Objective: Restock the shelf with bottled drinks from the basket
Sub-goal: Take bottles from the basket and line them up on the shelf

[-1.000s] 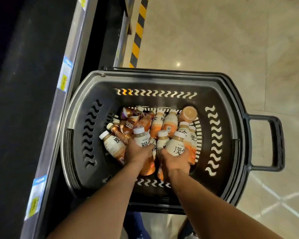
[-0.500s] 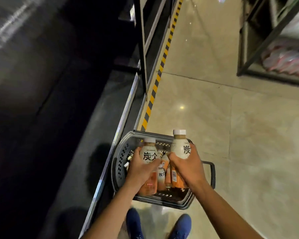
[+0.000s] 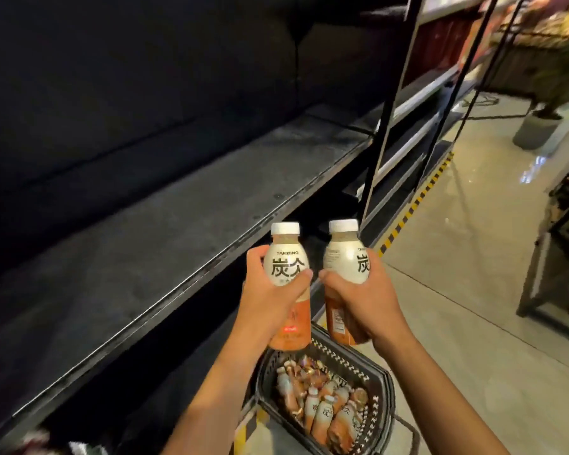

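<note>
A dark, matte metal shelf (image 3: 178, 231) is bordered by glossy floor tiles (image 3: 473, 257). Before its edge, a rounded, white-capped left bottle (image 3: 286, 262) is gripped upright by the left hand (image 3: 270, 303), and a matching right bottle (image 3: 344, 257) by the right hand (image 3: 367, 298). More bottles (image 3: 322, 413) are heaped in the perforated black plastic basket (image 3: 380, 418) below.

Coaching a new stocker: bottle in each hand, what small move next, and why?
Likely swing both left and stand them on the shelf. The left hand grips the left bottle, the right hand the right bottle, both upright, above the basket, beside the shelf's front edge.
</note>
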Demonstrator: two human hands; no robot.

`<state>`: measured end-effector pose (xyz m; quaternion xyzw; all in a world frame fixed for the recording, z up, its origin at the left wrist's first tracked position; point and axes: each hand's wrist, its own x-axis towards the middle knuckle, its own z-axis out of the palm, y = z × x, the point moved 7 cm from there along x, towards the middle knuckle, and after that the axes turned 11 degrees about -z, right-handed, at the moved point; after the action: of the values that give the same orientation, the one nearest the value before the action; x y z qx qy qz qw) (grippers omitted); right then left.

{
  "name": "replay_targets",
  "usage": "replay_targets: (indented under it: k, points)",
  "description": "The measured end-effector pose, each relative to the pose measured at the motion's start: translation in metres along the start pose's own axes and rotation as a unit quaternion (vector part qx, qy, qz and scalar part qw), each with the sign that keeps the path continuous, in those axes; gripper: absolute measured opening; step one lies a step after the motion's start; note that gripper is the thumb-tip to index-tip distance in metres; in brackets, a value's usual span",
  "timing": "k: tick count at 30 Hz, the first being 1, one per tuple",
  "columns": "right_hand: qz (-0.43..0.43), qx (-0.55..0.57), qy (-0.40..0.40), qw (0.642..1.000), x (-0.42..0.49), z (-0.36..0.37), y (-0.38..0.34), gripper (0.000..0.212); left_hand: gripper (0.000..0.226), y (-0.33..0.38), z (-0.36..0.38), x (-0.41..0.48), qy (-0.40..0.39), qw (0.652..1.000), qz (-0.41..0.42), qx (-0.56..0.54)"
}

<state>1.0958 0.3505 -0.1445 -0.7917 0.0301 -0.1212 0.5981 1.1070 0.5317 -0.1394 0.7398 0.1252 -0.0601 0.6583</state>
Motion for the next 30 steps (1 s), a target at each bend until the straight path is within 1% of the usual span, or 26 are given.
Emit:
replay_targets:
  k: [2, 4, 7, 12, 15, 18, 21, 24, 27, 30]
  points:
    - [-0.038, 0.019, -0.053, 0.998, -0.005, 0.023, -0.033, 0.039, 0.048, 0.016, -0.038, -0.028, 0.056, 0.998, 0.025, -0.017]
    - [-0.07, 0.032, -0.106, 0.991, -0.018, 0.053, -0.069, 0.038, 0.048, 0.026, -0.081, -0.061, 0.114, 0.992, 0.033, -0.031]
    - [-0.11, 0.071, -0.181, 0.975, -0.047, 0.107, -0.124, 0.038, 0.049, 0.042, -0.154, -0.12, 0.217, 0.973, 0.061, -0.047]
    - [-0.169, 0.149, -0.331, 0.916, -0.138, 0.201, -0.215, 0.038, 0.05, 0.059, -0.27, -0.247, 0.371, 0.921, 0.108, -0.037]
    - [-0.2, 0.185, -0.393, 0.878, -0.206, 0.247, -0.268, 0.039, 0.048, 0.056, -0.327, -0.325, 0.438, 0.888, 0.123, -0.067]
    - [-0.223, 0.217, -0.446, 0.839, -0.275, 0.285, -0.315, 0.043, 0.05, 0.049, -0.379, -0.392, 0.496, 0.854, 0.135, -0.08]
    - [-0.232, 0.242, -0.484, 0.808, -0.337, 0.318, -0.351, 0.042, 0.047, 0.039, -0.428, -0.447, 0.527, 0.83, 0.149, -0.108]
    - [-0.247, 0.25, -0.498, 0.792, -0.385, 0.348, -0.379, 0.04, 0.059, 0.032, -0.473, -0.483, 0.521, 0.834, 0.146, -0.108]
    - [-0.245, 0.253, -0.487, 0.799, -0.418, 0.376, -0.4, 0.04, 0.051, 0.026, -0.518, -0.5, 0.509, 0.843, 0.154, -0.081]
    - [-0.249, 0.243, -0.467, 0.813, -0.44, 0.407, -0.409, 0.04, 0.049, 0.015, -0.561, -0.501, 0.483, 0.856, 0.154, -0.1]
